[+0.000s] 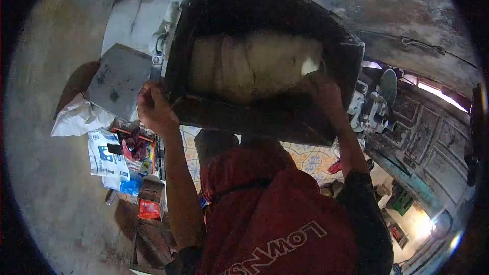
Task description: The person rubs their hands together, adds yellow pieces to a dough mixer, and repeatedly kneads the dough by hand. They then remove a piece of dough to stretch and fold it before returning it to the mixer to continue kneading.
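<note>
Red shirt [295, 209] nearest, pale mass [244, 69] (boxed) separates left hand [158, 112] from right hand [326, 97].

Left of a blue-and-orange patterned tile floor [305, 158], a smudged grey wall [56, 183] is rising; right of that floor, weathered wooden panelling [425, 135] is standing and white light [425, 225] is glaring.

A small workshop within a home-like building is suggested. Heavy equipment is shown by a large dark bin [244, 121], in which a pale mass [254, 66] is held, and by metal machine parts [374, 114] set just beside it. A domestic character is given by patterned floor tiles [308, 157] and weathered wooden panelling [413, 131]; the plastered wall [51, 71] is stained, and printed bags [107, 155] are heaped nearby.
</note>
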A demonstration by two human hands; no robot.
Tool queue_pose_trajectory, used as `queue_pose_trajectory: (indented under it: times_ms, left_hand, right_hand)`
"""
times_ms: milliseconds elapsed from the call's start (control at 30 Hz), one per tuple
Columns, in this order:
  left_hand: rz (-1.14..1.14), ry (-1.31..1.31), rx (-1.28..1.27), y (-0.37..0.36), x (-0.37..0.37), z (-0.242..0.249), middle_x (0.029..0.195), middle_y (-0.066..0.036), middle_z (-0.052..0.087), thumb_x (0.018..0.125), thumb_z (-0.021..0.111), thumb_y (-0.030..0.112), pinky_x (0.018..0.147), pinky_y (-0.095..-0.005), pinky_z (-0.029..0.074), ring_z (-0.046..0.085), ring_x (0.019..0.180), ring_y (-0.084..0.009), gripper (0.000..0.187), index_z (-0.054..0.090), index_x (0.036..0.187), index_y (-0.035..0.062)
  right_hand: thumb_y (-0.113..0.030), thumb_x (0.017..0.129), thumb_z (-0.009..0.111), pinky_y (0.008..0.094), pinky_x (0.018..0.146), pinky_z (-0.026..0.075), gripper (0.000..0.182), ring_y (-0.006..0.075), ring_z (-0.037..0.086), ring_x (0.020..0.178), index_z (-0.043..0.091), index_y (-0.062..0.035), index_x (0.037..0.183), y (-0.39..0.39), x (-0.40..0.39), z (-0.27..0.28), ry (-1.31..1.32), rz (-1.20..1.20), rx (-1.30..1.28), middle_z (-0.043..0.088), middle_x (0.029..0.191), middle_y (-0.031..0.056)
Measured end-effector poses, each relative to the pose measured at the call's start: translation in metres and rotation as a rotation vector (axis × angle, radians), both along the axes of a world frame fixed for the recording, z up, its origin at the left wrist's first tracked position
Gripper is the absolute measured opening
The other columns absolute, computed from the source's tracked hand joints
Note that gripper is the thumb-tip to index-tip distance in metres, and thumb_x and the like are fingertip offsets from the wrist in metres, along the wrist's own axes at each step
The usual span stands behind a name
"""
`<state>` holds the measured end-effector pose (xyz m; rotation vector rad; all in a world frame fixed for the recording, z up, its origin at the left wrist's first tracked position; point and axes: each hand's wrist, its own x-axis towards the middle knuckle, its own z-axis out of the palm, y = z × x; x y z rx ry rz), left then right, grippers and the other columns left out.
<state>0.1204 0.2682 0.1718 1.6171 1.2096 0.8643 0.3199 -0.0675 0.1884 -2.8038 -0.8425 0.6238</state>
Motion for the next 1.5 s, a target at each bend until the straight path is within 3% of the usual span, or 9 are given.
queue_pose_trajectory:
  times_ms: [133,233,433,533,733,833,1033,1333,1500]
  left_hand:
    - [0.001,-0.226,-0.022,0.005,-0.008,-0.025,0.096,-0.009,0.064,0.088,0.056,-0.001,0.077,-0.0282,0.047,0.058,0.084,-0.0155,0.011,0.062,0.097,-0.0034]
    - [0.023,-0.113,-0.026,0.007,-0.009,-0.024,0.101,-0.011,0.063,0.087,0.058,0.000,0.081,-0.0303,0.049,0.059,0.087,-0.0183,0.013,0.062,0.099,-0.0029]
    - [0.008,-0.065,0.020,0.003,-0.004,-0.010,0.095,-0.009,0.065,0.088,0.055,0.000,0.077,-0.0276,0.047,0.059,0.084,-0.0145,0.013,0.063,0.098,-0.0025]
    - [0.010,-0.068,0.005,0.005,-0.004,-0.007,0.094,-0.009,0.065,0.089,0.055,0.002,0.077,-0.0278,0.047,0.059,0.084,-0.0142,0.013,0.062,0.099,-0.0023]
    - [-0.069,-0.180,-0.005,0.003,-0.003,-0.007,0.088,-0.006,0.063,0.088,0.052,0.010,0.068,-0.0251,0.045,0.055,0.076,-0.0109,0.019,0.061,0.100,-0.0024]
    - [-0.064,-0.010,0.049,0.000,-0.004,0.007,0.087,-0.005,0.062,0.088,0.053,0.012,0.061,-0.0255,0.043,0.051,0.072,-0.0088,0.020,0.062,0.099,-0.0020]
    - [-0.023,-0.124,0.034,0.004,-0.007,-0.015,0.092,-0.008,0.064,0.089,0.052,0.006,0.071,-0.0270,0.046,0.058,0.081,-0.0137,0.017,0.062,0.101,-0.0021]
    - [-0.073,0.019,0.107,0.005,-0.006,-0.008,0.098,-0.013,0.065,0.091,0.053,0.007,0.078,-0.0297,0.047,0.060,0.088,-0.0180,0.018,0.062,0.101,-0.0048]
    - [-0.077,0.195,0.142,0.004,-0.003,0.004,0.098,-0.012,0.064,0.092,0.053,0.010,0.078,-0.0308,0.048,0.059,0.089,-0.0187,0.020,0.062,0.102,-0.0042]
  right_hand:
    - [-0.018,0.085,0.058,0.0424,0.075,0.052,0.027,0.0330,0.062,0.090,0.056,-0.0087,0.110,0.000,-0.018,-0.005,-0.055,0.280,0.061,0.062,0.101,0.0138]
    - [-0.014,0.080,0.061,0.0458,0.094,0.043,0.050,0.0328,0.050,0.116,0.047,-0.0123,0.128,0.018,-0.039,-0.019,0.212,0.372,-0.132,0.051,0.127,0.0160]
    - [-0.013,0.082,0.055,0.0510,0.108,0.028,0.053,0.0264,0.031,0.134,0.042,-0.0097,0.134,0.034,-0.066,-0.086,-0.095,1.042,-0.070,0.035,0.144,0.0083]
    - [-0.011,0.081,0.056,0.0475,0.105,0.034,0.049,0.0282,0.042,0.126,0.048,-0.0094,0.129,0.049,-0.055,-0.109,-0.231,1.063,-0.067,0.047,0.133,0.0096]
    - [-0.007,0.073,0.065,0.0404,0.092,0.044,0.042,0.0284,0.057,0.105,0.059,-0.0079,0.115,0.111,0.015,-0.028,0.083,0.677,-0.290,0.062,0.106,0.0118]
    - [-0.002,0.074,0.063,0.0416,0.082,0.052,0.036,0.0305,0.060,0.098,0.061,-0.0093,0.110,0.093,0.043,-0.032,-0.087,0.786,-0.237,0.063,0.100,0.0154]
    - [-0.008,0.078,0.062,0.0439,0.083,0.050,0.029,0.0348,0.061,0.095,0.062,-0.0077,0.106,0.056,0.042,-0.045,-0.168,0.582,0.017,0.062,0.104,0.0165]
    - [-0.027,0.087,0.058,0.0400,0.080,0.048,0.027,0.0330,0.062,0.094,0.063,-0.0045,0.101,-0.021,-0.015,0.052,0.129,-0.165,0.055,0.065,0.099,0.0162]
    - [-0.030,0.088,0.057,0.0425,0.074,0.047,0.028,0.0362,0.061,0.086,0.061,-0.0035,0.097,-0.021,-0.041,0.035,0.071,-0.126,0.049,0.064,0.088,0.0170]
